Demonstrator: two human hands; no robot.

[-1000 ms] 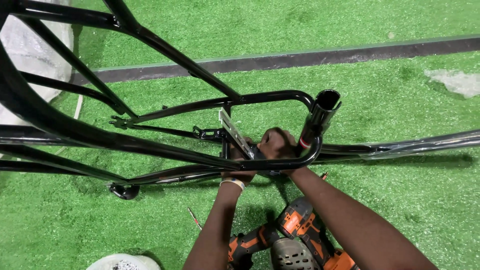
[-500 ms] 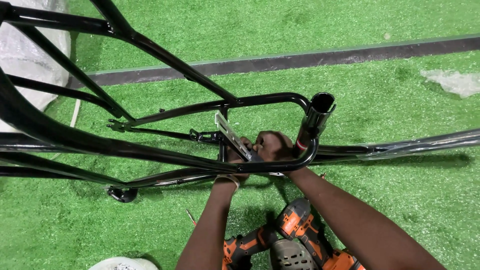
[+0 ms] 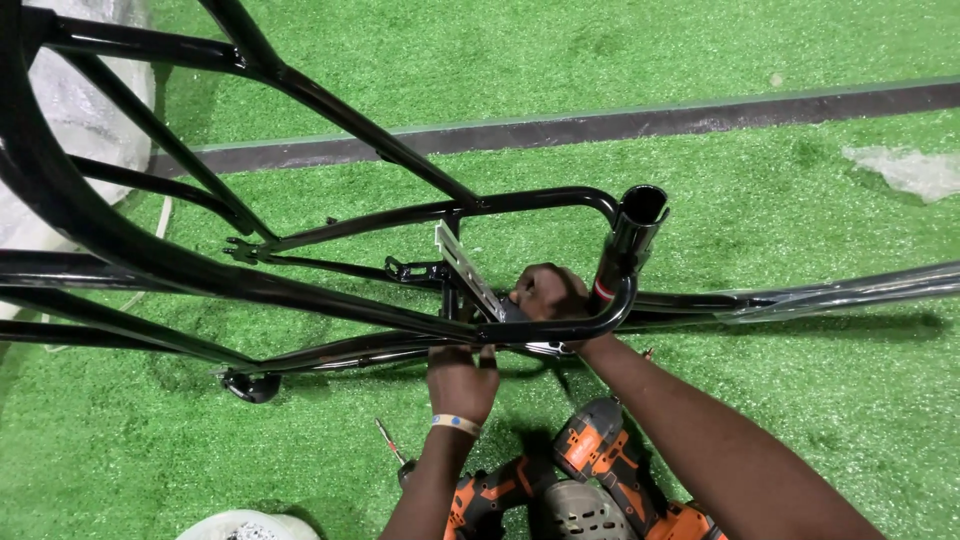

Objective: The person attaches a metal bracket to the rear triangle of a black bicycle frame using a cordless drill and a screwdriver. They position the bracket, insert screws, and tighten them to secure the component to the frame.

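Outdoors-looking green artificial turf (image 3: 820, 420) underlies black tubular frame (image 3: 300, 290), dark strip (image 3: 620, 125) crossing.

Bright even overhead light, soft shadows, sharp, slight wide-angle bending.

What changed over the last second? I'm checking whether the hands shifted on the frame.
Little changed. The left hand slipped slightly lower beneath the black frame; the right hand kept its place at the pale metal bracket. Nothing was taken up or let go. The frame, the orange power drills and the green turf stayed as they were.
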